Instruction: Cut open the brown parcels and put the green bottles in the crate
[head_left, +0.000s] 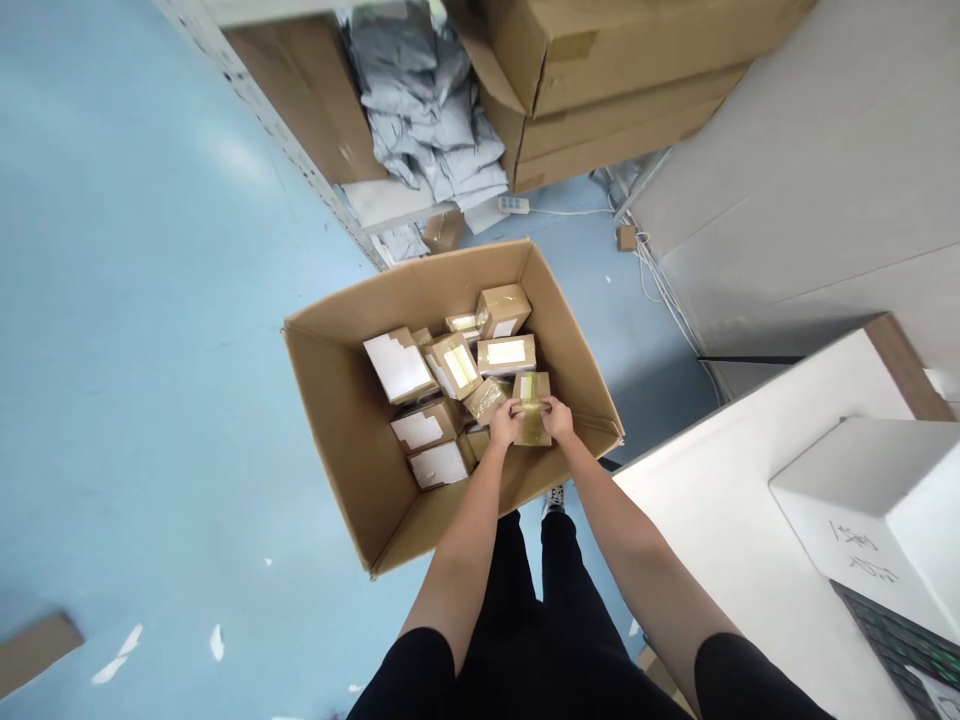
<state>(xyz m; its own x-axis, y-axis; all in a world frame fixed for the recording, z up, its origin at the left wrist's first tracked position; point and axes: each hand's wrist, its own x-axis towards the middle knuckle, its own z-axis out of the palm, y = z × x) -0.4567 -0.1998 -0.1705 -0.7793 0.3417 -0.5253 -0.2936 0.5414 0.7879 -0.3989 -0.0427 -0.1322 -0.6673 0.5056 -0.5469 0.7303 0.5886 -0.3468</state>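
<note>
A large open cardboard carton (341, 420) stands on the blue floor in front of me, with several small taped cardboard boxes lying in it. Both my arms reach down into it. My left hand (504, 424) and my right hand (556, 418) grip the two sides of one small taped box (532, 410) near the carton's near right corner. Their fingers curl round its edges. Next to it lie other small boxes, some with white labels (399, 366).
A white table (735, 520) with a white box (870, 500) and a keyboard (892, 640) stands at right. Behind the carton are stacked big cartons (615, 90), a heap of grey mailer bags (435, 110), a shelf frame and cables. Paper scraps dot the floor at left.
</note>
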